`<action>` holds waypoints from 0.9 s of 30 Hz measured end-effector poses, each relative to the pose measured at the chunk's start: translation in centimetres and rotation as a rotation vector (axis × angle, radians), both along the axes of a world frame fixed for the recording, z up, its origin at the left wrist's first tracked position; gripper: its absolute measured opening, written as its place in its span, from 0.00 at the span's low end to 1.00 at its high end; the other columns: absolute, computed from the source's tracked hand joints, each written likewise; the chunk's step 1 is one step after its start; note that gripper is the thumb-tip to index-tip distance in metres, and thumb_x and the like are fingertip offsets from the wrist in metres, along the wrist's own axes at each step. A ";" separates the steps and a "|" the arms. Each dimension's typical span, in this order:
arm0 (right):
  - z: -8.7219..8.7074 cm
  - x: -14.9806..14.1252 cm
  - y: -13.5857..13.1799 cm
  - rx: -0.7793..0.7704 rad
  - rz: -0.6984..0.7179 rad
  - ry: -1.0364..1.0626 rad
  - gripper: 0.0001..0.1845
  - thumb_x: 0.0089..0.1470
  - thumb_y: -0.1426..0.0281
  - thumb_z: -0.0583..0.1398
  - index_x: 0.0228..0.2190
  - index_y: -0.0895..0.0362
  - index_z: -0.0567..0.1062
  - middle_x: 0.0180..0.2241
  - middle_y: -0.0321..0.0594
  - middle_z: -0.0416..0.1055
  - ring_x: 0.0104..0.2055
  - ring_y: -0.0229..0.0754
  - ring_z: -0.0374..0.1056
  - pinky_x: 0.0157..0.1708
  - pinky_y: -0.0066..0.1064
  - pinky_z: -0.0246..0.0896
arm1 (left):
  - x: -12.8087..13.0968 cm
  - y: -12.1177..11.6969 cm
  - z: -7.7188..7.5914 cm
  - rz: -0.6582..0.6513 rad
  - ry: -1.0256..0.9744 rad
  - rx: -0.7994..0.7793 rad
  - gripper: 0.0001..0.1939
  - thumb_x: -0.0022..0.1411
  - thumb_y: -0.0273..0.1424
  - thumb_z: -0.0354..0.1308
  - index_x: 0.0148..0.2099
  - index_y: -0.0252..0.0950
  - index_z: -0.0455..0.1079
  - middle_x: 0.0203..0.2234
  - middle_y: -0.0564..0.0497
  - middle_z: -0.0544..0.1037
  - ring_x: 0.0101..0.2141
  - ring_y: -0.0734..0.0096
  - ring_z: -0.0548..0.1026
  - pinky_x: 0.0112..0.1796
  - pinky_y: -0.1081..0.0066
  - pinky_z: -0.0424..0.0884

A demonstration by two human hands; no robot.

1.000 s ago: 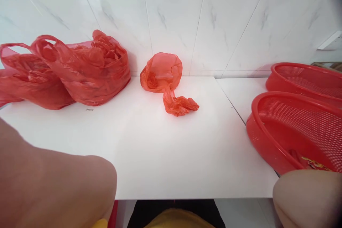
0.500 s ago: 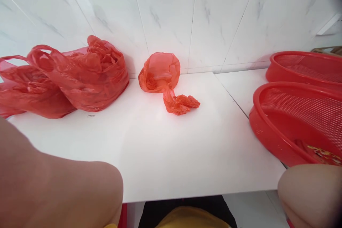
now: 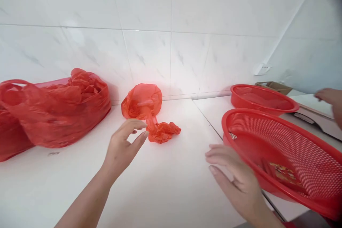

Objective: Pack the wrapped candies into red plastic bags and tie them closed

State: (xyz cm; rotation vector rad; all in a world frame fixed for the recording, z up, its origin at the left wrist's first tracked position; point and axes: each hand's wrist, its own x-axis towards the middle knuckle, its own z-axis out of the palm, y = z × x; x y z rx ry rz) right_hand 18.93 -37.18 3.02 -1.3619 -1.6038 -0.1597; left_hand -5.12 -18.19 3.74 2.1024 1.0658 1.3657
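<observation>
Single view, head-worn. Looks from above the near side of the white table point(image 3: 165, 185), facing forward and down across it. Close range: left hand point(image 3: 123, 146) and right hand point(image 3: 235, 180) show large between lens and table. Tiled wall point(image 3: 149, 53) behind table, roughly square-on, fills about the upper half.

Apparently a workroom: white tables point(image 3: 171, 185), wall tiles point(image 3: 146, 51), 2 red baskets point(image 3: 288, 135)

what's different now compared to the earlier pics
The left hand and right hand have reached forward into view, left beside the crumpled red bag, right beside the front red basket; neither grips anything. Another person's hand now shows at right. All bags and both baskets seem unmoved; the view shifted.
</observation>
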 end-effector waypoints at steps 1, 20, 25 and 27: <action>-0.9 0.4 -0.3 -0.030 0.003 -0.026 0.09 0.53 0.75 0.58 0.36 0.51 0.73 0.38 0.39 0.72 0.48 0.45 0.67 0.46 0.39 0.65 | 0.8 0.9 -0.5 -0.037 0.050 -0.047 0.11 0.55 0.40 0.58 0.39 0.42 0.72 0.39 0.53 0.75 0.39 0.65 0.73 0.40 0.65 0.71; -0.8 3.8 -6.4 -0.121 -0.221 -0.128 0.11 0.55 0.72 0.57 0.41 0.51 0.71 0.41 0.40 0.71 0.44 0.41 0.68 0.41 0.30 0.67 | 6.1 2.7 -8.4 0.007 0.026 -0.391 0.14 0.54 0.38 0.56 0.42 0.39 0.68 0.28 0.53 0.72 0.29 0.68 0.71 0.31 0.71 0.67; -1.3 -1.9 2.7 -0.275 0.018 -0.004 0.24 0.57 0.70 0.53 0.55 0.49 0.59 0.51 0.40 0.65 0.48 0.40 0.65 0.44 0.32 0.65 | 6.4 -1.2 -8.2 -0.120 -0.053 -0.293 0.09 0.56 0.37 0.55 0.28 0.38 0.64 0.24 0.55 0.68 0.27 0.71 0.67 0.30 0.72 0.65; -2.5 -2.6 7.0 -0.352 0.036 -0.079 0.27 0.57 0.70 0.51 0.58 0.49 0.55 0.54 0.42 0.62 0.50 0.41 0.64 0.43 0.33 0.64 | 6.2 -1.7 -8.1 -0.142 -0.125 -0.327 0.08 0.56 0.37 0.56 0.31 0.38 0.67 0.27 0.54 0.71 0.29 0.70 0.70 0.32 0.71 0.66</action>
